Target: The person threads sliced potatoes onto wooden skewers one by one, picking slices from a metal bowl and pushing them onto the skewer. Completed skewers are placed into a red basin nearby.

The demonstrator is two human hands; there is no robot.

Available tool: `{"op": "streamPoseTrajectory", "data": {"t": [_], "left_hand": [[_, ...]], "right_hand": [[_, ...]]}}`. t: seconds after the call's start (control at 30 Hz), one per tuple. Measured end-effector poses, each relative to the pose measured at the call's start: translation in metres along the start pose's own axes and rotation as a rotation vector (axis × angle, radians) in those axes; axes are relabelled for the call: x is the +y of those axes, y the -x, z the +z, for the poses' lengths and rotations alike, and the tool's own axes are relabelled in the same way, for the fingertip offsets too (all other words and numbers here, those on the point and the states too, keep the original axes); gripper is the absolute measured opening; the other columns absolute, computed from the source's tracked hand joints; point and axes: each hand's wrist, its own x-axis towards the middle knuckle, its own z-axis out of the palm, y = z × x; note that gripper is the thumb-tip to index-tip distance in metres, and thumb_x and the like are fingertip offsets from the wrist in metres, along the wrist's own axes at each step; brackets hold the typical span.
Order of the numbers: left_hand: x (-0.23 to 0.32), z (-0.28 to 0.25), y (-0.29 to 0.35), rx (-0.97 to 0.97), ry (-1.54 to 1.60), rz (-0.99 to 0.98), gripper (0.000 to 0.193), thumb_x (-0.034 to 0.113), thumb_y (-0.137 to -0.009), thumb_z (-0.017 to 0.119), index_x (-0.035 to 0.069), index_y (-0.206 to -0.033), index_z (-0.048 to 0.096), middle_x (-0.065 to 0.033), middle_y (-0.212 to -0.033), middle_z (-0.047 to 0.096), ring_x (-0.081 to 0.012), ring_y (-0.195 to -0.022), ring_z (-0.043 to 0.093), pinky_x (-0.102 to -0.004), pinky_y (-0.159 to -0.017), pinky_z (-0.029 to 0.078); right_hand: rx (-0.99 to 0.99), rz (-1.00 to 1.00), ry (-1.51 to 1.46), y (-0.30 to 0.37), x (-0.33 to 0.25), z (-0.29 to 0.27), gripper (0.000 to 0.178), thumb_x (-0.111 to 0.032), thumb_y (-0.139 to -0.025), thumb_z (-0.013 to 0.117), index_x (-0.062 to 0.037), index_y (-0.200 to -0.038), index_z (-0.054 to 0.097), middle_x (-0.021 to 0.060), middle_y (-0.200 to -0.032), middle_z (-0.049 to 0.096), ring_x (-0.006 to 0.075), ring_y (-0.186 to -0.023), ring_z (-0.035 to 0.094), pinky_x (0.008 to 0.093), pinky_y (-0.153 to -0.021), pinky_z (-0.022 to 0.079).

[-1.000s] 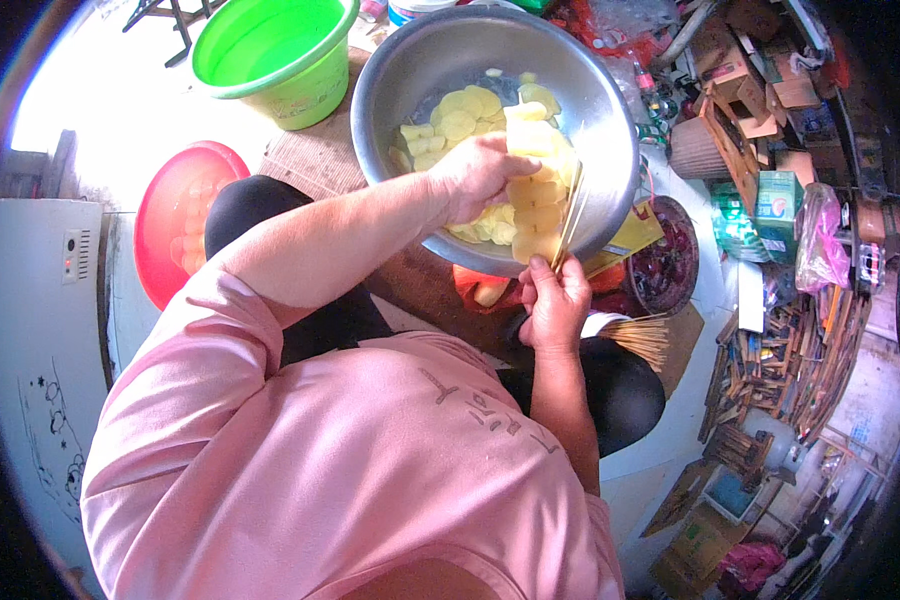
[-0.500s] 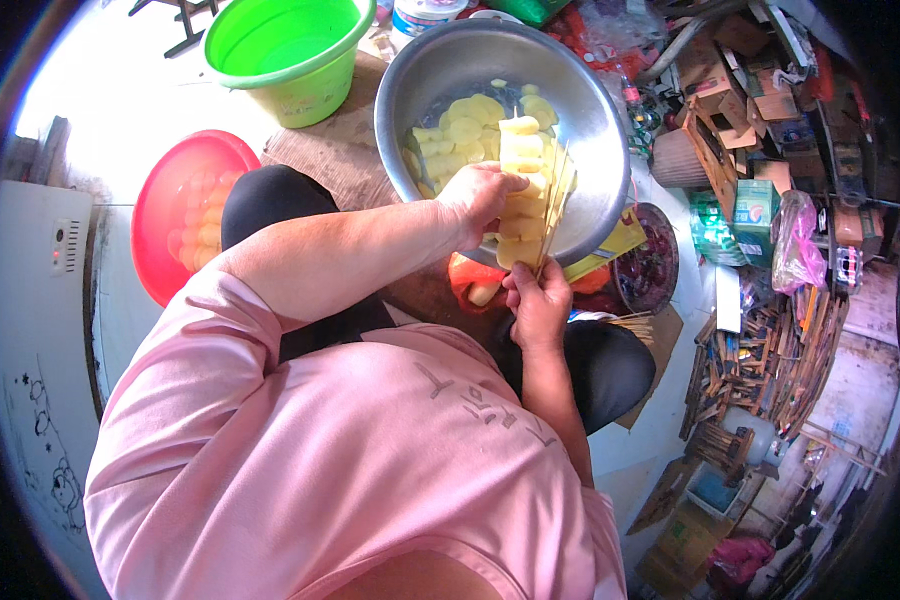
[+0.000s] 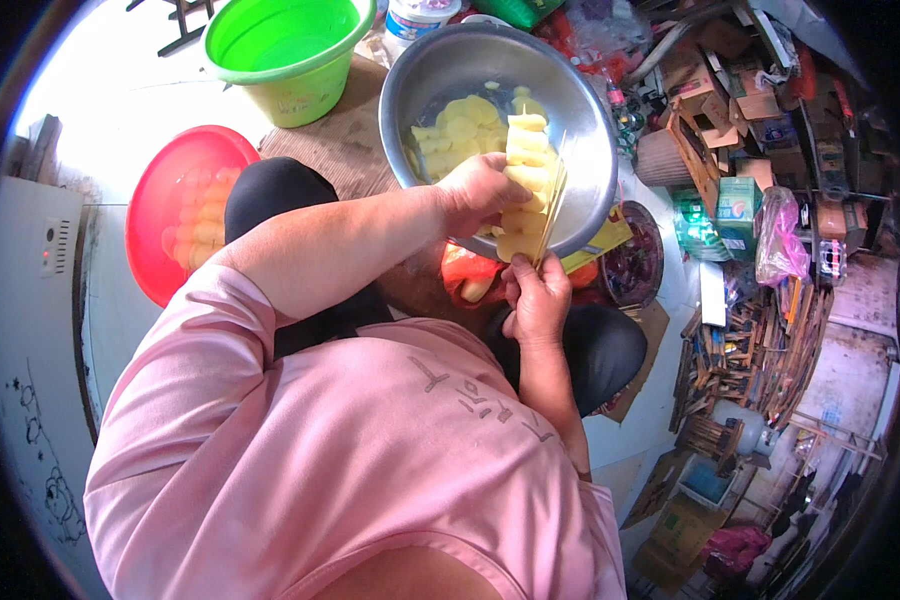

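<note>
Over the metal basin [image 3: 598, 120], my left hand [image 3: 478, 190] is closed on a row of pale yellow slices, likely potato, threaded on a skewer [image 3: 528, 180]. Its fingers press the slices from the left side. My right hand [image 3: 540, 300] pinches the lower end of that skewer, along with several bare thin sticks [image 3: 556, 195] that fan up beside the slices. Loose yellow slices [image 3: 462, 125] lie heaped inside the basin. To the left, a red tub [image 3: 150, 215] holds several rows of similar slices [image 3: 205, 225].
A green tub [image 3: 300, 95] stands at the far left of the basin, on brown cardboard [image 3: 340, 140]. An orange-red bag [image 3: 467, 268] sits below the basin. Right of it is a round container with dark red contents [image 3: 638, 255]. Stacked wood [image 3: 755, 350] and boxes line the right side.
My left hand has shifted slightly along the row of slices, its fingers now flatter against them. The right hand keeps its pinch, and the view has shifted a little.
</note>
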Motion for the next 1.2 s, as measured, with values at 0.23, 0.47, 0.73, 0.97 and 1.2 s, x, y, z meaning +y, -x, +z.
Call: {"op": "streamPoseTrajectory", "data": {"t": [0.23, 0.47, 0.73, 0.97, 1.2], "left_hand": [[0.027, -0.01, -0.007, 0.118, -0.093, -0.099, 0.037, 0.011, -0.082, 0.063, 0.004, -0.117, 0.052, -0.0128, -0.102, 0.062, -0.0231, -0.093, 0.062, -0.0337, -0.07, 0.052], [0.032, -0.02, -0.018, 0.299, -0.182, 0.103, 0.024, 0.011, -0.084, 0.063, 0.006, -0.105, 0.055, -0.0032, -0.083, 0.055, -0.0112, -0.068, 0.054, -0.0242, -0.052, 0.051], [0.045, -0.033, -0.024, 0.347, -0.306, 0.042, 0.016, 0.011, -0.084, 0.061, 0.003, -0.097, 0.057, -0.0046, -0.076, 0.054, -0.0136, -0.06, 0.057, -0.0269, -0.047, 0.051], [0.089, -0.06, -0.034, 0.533, -0.59, 0.453, 0.024, 0.019, -0.082, 0.062, 0.004, -0.1, 0.059, -0.0052, -0.082, 0.061, -0.0157, -0.068, 0.061, -0.026, -0.056, 0.05], [0.103, -0.042, -0.02, 0.561, -0.273, 0.577, 0.02, 0.01, -0.081, 0.062, 0.002, -0.099, 0.06, -0.0064, -0.084, 0.061, -0.0136, -0.073, 0.06, -0.0256, -0.063, 0.051]], "right_hand": [[-0.022, 0.053, -0.119, 0.001, -0.008, -0.004, 0.011, -0.011, -0.085, 0.061, -0.003, -0.093, 0.057, 0.0022, -0.064, 0.054, 0.0059, -0.044, 0.041, 0.0184, -0.038, 0.03], [-0.059, 0.117, -0.097, 0.003, -0.004, -0.006, 0.012, -0.012, -0.085, 0.062, -0.0035, -0.092, 0.057, 0.003, -0.065, 0.054, 0.0066, -0.044, 0.04, 0.0187, -0.038, 0.03], [-0.081, 0.123, -0.096, -0.006, -0.005, -0.007, 0.011, -0.012, -0.084, 0.062, -0.0036, -0.089, 0.055, 0.0044, -0.065, 0.055, 0.008, -0.044, 0.042, 0.0204, -0.038, 0.031], [-0.128, 0.19, -0.039, -0.032, -0.014, -0.009, 0.01, -0.011, -0.084, 0.062, -0.0042, -0.088, 0.055, 0.0034, -0.065, 0.054, 0.0072, -0.044, 0.042, 0.0202, -0.038, 0.029], [-0.285, 0.268, 0.049, -0.073, -0.016, 0.017, 0.011, -0.015, -0.084, 0.062, -0.0057, -0.088, 0.058, 0.001, -0.067, 0.056, 0.0044, -0.047, 0.045, 0.0178, -0.038, 0.032]]}}
